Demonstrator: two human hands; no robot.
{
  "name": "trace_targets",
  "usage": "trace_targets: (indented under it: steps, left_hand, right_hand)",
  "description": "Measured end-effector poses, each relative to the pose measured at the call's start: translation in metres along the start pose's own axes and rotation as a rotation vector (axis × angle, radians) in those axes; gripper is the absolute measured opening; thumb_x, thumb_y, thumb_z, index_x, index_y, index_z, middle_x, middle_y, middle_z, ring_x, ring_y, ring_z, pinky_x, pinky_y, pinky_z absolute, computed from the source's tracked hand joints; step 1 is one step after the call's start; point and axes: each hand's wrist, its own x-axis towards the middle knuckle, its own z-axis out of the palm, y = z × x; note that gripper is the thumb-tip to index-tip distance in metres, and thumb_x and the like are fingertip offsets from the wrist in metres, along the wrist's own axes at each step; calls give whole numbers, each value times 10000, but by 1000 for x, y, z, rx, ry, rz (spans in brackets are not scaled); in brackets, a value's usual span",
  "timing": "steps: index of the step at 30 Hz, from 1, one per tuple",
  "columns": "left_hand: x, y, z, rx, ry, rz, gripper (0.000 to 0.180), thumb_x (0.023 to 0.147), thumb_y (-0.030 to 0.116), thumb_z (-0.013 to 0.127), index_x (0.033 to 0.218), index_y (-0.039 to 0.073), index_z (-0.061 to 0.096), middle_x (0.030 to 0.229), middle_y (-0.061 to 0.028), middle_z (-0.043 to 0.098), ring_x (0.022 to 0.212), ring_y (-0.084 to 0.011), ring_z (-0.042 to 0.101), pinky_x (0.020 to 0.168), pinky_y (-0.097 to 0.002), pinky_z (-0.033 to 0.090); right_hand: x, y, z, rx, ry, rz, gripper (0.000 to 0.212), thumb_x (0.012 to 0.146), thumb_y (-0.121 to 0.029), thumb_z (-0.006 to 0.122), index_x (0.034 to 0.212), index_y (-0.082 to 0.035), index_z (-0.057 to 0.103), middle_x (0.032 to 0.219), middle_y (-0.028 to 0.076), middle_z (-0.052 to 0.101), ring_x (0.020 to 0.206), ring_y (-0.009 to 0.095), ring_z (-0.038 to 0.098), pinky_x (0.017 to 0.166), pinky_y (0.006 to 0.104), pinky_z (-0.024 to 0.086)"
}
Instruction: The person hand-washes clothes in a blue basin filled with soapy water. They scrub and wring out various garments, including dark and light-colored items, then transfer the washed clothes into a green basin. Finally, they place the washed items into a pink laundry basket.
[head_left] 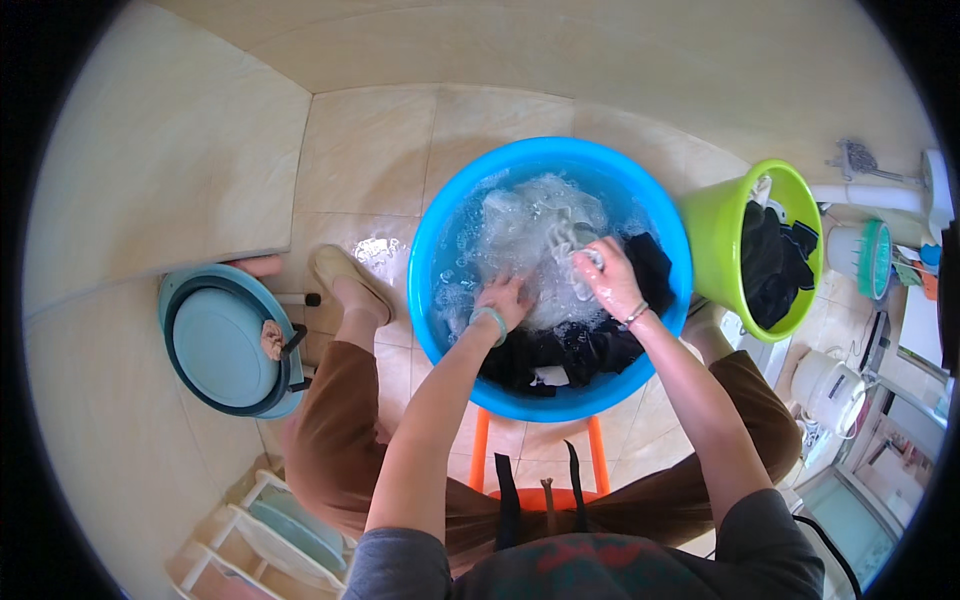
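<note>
A large blue basin [424, 318] stands before me, holding soapy water and wet laundry. My right hand [612, 280] is closed round a bunched end of a sheer white cloth [545, 235], lifting it slightly above the water. My left hand [506, 300] rests at the water's surface against the same cloth, fingers spread. Its fingertips are partly hidden by suds. Dark clothes [560, 352] lie in the near part of the basin, with one more dark piece [648, 272] at its right side. A small white patch shows among the near clothes.
A lime-green bucket [712, 240] of dark clothes stands right of the basin. Stacked pale-blue basins [225, 345] lie at the left by the wall. An orange stool [597, 455] is between my legs. A white rack [250, 540] is at lower left, a white appliance [828, 388] at right.
</note>
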Motion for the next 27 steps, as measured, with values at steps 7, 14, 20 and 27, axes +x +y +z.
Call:
trace_targets:
  steps: [7,14,20,27]
  left_hand:
    - [-35,5,22,-482,260,-48,675,827,155,663,1443,141,388,1352,-177,486,1228,-331,486,1027,-393,397]
    - [-102,79,4,-1334,1024,-164,379,931,292,619,1240,100,513,1102,-97,496,956,-185,547,861,-349,454]
    - [-159,124,-34,-2174,128,-357,842,858,698,510,1498,351,87,1456,-215,298,1256,-365,451,979,-558,441]
    - [-96,120,-39,-2007,157,-215,1115,804,639,657,1509,329,-150,1552,-197,168,1292,-415,412,980,-527,433]
  right_hand:
    - [-40,-154,-113,459,213,100,175,951,-171,616,890,-8,594,775,-25,543,731,49,478,659,217,420]
    - [-93,-260,-158,621,409,-205,204,954,-155,578,1071,5,629,934,12,608,864,68,546,776,221,434]
    - [-91,-220,-167,1087,461,-162,288,958,-207,574,1175,-19,586,1141,84,617,1050,154,590,947,312,454]
    - [-88,-114,-92,618,154,71,241,916,-120,652,1110,-18,553,1016,22,590,880,62,539,763,217,450]
